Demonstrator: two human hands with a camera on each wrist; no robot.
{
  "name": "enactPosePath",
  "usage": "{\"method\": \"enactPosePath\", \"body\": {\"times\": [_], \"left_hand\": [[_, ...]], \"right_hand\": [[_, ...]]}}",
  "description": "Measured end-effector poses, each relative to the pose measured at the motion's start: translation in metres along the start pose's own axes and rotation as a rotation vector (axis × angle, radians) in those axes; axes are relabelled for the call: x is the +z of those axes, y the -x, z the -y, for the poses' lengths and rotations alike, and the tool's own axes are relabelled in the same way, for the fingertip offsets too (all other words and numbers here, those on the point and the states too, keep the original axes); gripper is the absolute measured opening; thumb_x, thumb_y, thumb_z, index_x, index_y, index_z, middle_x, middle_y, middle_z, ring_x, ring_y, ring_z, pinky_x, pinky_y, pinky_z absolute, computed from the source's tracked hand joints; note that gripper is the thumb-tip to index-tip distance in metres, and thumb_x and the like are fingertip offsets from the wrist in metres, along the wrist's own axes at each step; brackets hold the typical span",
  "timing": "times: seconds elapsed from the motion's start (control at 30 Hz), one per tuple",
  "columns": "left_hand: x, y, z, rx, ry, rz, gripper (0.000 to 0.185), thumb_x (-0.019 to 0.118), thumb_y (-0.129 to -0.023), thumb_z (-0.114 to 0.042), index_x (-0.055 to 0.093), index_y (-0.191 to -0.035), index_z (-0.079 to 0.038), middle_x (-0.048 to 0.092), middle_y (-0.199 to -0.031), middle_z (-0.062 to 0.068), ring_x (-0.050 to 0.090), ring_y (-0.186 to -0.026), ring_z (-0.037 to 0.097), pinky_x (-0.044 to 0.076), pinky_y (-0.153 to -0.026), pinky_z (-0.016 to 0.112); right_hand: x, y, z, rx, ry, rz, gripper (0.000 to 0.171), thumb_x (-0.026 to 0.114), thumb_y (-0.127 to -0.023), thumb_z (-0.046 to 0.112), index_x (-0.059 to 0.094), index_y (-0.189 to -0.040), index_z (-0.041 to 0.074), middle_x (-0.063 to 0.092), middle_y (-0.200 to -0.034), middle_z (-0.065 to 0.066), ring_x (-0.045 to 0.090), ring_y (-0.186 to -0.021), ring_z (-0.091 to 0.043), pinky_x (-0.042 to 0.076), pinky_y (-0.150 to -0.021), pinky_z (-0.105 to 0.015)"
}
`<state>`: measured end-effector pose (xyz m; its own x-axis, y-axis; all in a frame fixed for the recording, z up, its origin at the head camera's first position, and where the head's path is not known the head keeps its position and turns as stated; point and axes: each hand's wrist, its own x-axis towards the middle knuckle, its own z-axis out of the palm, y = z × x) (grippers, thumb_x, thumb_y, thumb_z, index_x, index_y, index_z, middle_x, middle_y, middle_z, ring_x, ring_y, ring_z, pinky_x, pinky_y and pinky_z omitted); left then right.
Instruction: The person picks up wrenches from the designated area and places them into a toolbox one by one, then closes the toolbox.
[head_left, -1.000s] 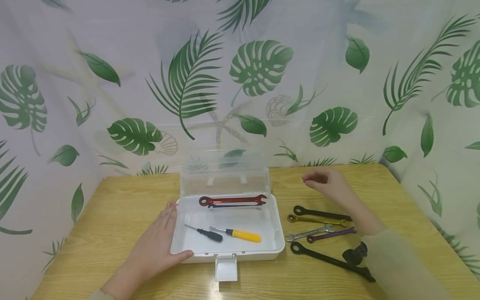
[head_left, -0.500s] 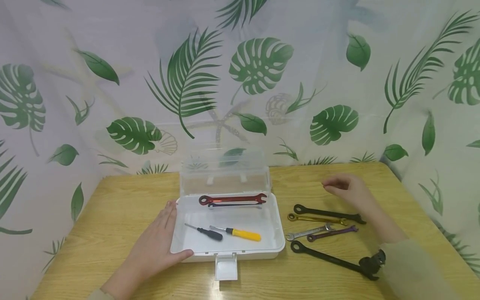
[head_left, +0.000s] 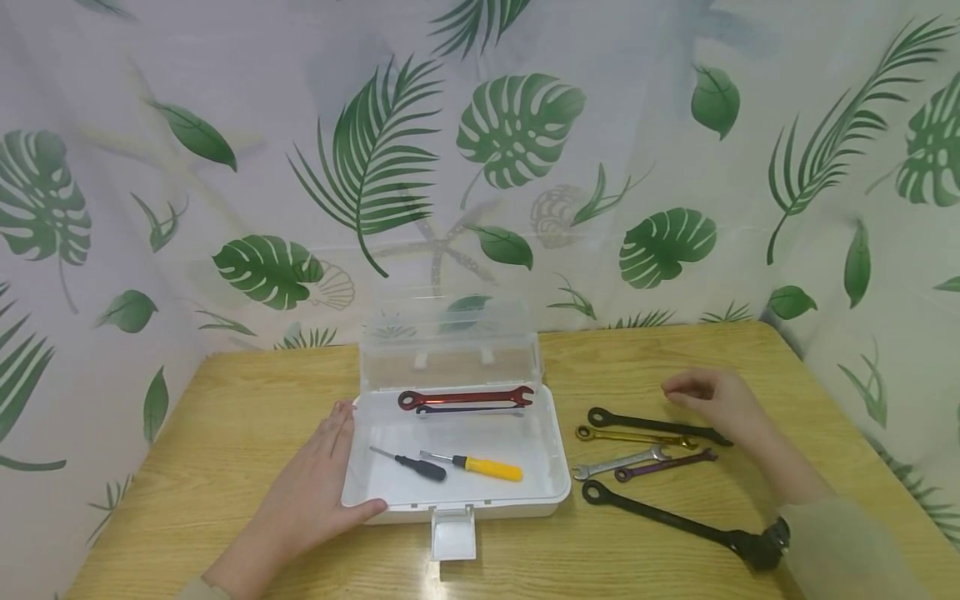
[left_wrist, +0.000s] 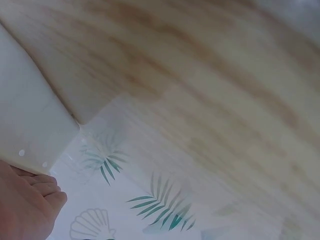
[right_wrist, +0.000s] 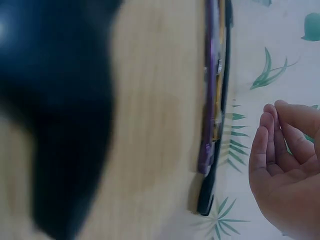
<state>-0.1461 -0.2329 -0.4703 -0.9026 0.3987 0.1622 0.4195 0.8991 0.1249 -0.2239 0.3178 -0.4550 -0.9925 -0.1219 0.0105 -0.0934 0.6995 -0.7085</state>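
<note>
An open white toolbox [head_left: 450,510] with a clear lid [head_left: 450,358] stands on the table. My left hand [head_left: 311,475] rests along its left side, fingers extended and thumb over the front corner. Inside lie a red combination wrench [head_left: 465,399], a thin dark wrench [head_left: 469,409], a black screwdriver [head_left: 411,464] and a yellow-handled screwdriver [head_left: 483,467]. My right hand [head_left: 716,404], holding nothing, hovers over the far end of a black wrench [head_left: 652,423]; its loosely bent fingers [right_wrist: 259,147] meet the thumb tip. Near it lie a gold wrench [head_left: 633,437], a silver wrench [head_left: 621,463] and a purple wrench [head_left: 667,465].
A large black wrench [head_left: 660,515] lies nearest the front right, its far end overlapped by the dark wrist camera [head_left: 768,543] on the right sleeve. The toolbox's white latch [head_left: 453,537] hangs down in front. A leaf-patterned sheet [head_left: 510,167] rises behind the wooden table [head_left: 247,400].
My right hand has drawn back to the right and toward me, from beyond the wrenches to over the black one. My left hand and the toolbox stay where they were.
</note>
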Motion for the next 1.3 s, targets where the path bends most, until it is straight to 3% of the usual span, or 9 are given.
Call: {"method": "enactPosePath", "body": {"times": [0.23, 0.5, 0.8, 1.3], "left_hand": [[0.000, 0.000, 0.000, 0.008, -0.006, 0.003, 0.123, 0.068, -0.087, -0.075, 0.028, -0.160, 0.016, 0.026, -0.172, 0.031, 0.031, -0.160, 0.045, 0.035, -0.130, 0.054], [-0.002, 0.001, -0.001, 0.015, -0.005, -0.001, 0.122, 0.068, -0.088, -0.073, 0.027, -0.160, 0.016, 0.026, -0.171, 0.031, 0.032, -0.159, 0.046, 0.036, -0.129, 0.055], [-0.001, 0.000, 0.000, 0.003, 0.007, 0.003, 0.120, 0.069, -0.087, -0.071, 0.028, -0.160, 0.016, 0.026, -0.172, 0.030, 0.031, -0.160, 0.046, 0.036, -0.129, 0.055], [-0.001, 0.000, 0.000, -0.003, 0.010, 0.004, 0.121, 0.068, -0.087, -0.072, 0.029, -0.160, 0.016, 0.027, -0.171, 0.031, 0.031, -0.159, 0.046, 0.036, -0.129, 0.055]], "right_hand": [[0.001, 0.004, -0.008, 0.007, 0.004, 0.019, 0.026, 0.071, -0.101, 0.010, 0.074, -0.119, -0.009, 0.076, -0.120, -0.027, 0.058, -0.086, 0.019, 0.055, -0.075, -0.011], [0.002, 0.005, -0.015, 0.001, 0.045, 0.083, 0.026, 0.075, -0.098, 0.011, 0.075, -0.117, -0.008, 0.078, -0.113, -0.023, 0.069, -0.091, -0.002, 0.056, -0.075, -0.015], [0.007, 0.005, -0.014, 0.037, 0.010, 0.170, 0.030, 0.076, -0.096, 0.007, 0.071, -0.119, -0.012, 0.078, -0.104, -0.020, 0.070, -0.088, -0.012, 0.059, -0.066, -0.023], [0.012, 0.000, -0.016, 0.009, 0.078, 0.188, 0.022, 0.079, -0.092, 0.004, 0.075, -0.110, -0.007, 0.074, -0.095, -0.010, 0.063, -0.084, -0.015, 0.054, -0.063, -0.022]]}}
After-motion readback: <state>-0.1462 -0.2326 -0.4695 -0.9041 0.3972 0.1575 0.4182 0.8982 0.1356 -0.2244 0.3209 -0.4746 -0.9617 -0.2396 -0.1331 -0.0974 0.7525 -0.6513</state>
